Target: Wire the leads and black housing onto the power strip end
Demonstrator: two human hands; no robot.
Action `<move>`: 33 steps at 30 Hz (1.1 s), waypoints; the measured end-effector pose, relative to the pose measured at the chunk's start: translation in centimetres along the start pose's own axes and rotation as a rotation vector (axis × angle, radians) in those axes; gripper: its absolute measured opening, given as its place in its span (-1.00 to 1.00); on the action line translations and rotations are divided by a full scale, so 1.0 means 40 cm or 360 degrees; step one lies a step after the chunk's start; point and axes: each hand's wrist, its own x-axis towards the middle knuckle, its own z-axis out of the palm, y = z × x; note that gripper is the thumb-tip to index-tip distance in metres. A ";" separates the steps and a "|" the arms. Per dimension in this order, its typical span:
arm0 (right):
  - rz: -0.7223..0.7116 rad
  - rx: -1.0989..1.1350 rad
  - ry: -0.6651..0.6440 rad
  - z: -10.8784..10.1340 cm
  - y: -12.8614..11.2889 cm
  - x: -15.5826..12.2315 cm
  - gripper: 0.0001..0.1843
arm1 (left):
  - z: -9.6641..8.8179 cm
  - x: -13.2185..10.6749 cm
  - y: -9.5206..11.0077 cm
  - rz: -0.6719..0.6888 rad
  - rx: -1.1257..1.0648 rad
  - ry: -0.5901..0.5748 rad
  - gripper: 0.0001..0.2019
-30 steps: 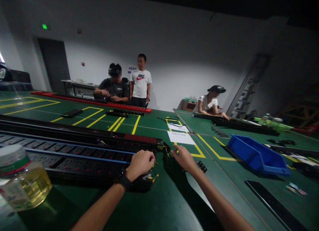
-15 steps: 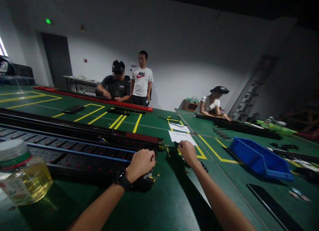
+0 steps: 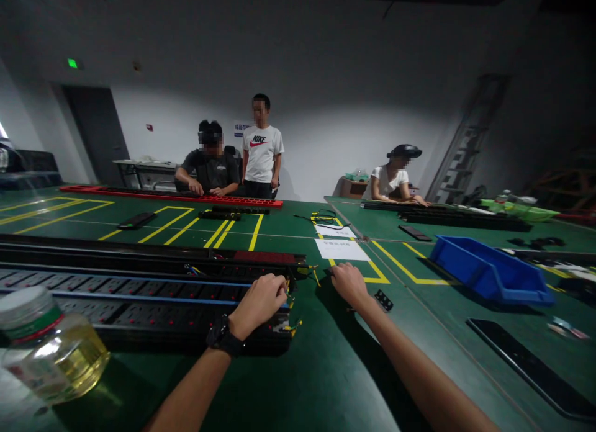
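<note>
Long black power strips (image 3: 153, 314) with rows of sockets and small red dots lie side by side on the left. My left hand (image 3: 261, 300), a black watch on its wrist, is closed over the right end of one strip. Yellow-green wires (image 3: 295, 326) stick out at the strip ends. Past those ends, my right hand (image 3: 349, 284) is low over the table with its fingers curled together. A dark bit shows at its fingertips, too small to name. Just right of that hand lies a small black plate with holes (image 3: 383, 300).
A bottle of yellow liquid (image 3: 69, 351) stands at the near left. On the right are a blue bin (image 3: 488, 274) and a phone (image 3: 526, 364). White paper sheets (image 3: 342, 249) lie ahead on the green table (image 3: 326, 382). Several people are at the far side.
The view has levelled slightly. My right hand has sunk closer to the table, and the dark piece at its fingertips shows less. My left hand stays on the strip's end.
</note>
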 end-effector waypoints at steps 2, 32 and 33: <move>0.0012 0.0043 0.0006 0.001 -0.001 0.000 -0.71 | -0.011 0.003 -0.007 0.0004 -0.0107 0.0037 -0.82; -0.0613 0.1651 0.0670 -0.082 -0.222 -0.136 -0.88 | -0.010 0.000 0.035 -0.0349 -0.1478 0.0125 -0.57; -0.0619 0.1656 0.0662 -0.083 -0.222 -0.138 -0.88 | -0.011 -0.001 0.036 -0.0329 -0.1450 0.0136 -0.58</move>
